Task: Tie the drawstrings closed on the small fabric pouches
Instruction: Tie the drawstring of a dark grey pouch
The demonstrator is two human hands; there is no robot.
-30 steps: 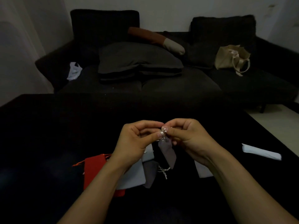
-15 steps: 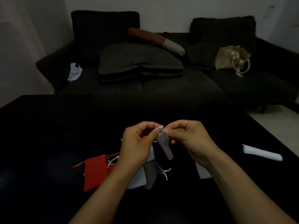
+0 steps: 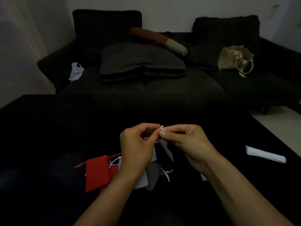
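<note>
A small grey pouch [image 3: 167, 150] hangs in the air between my hands above the black table [image 3: 48, 136]. Its white drawstring [image 3: 162, 127] is bunched in a loop at the top, pinched from both sides. My left hand [image 3: 136, 149] grips the string from the left, and my right hand [image 3: 184, 139] grips it from the right, fingertips touching. Below on the table lie a red pouch [image 3: 96, 174], a second red pouch [image 3: 112, 172] partly under my left wrist, white pouches [image 3: 143, 181] and another grey pouch [image 3: 153, 175] with a knotted white string [image 3: 167, 174].
A white pouch [image 3: 265, 154] lies alone at the table's right. Another white piece [image 3: 203, 177] peeks out under my right forearm. Behind the table stands a dark sofa [image 3: 179, 88] with cushions [image 3: 140, 61], a beige tote bag [image 3: 234, 58] and a white plastic bag [image 3: 75, 71].
My hands have drawn slightly up and together around the string's loop. The hanging grey pouch has swung and twisted narrower. More of the red pouches shows beside my left wrist.
</note>
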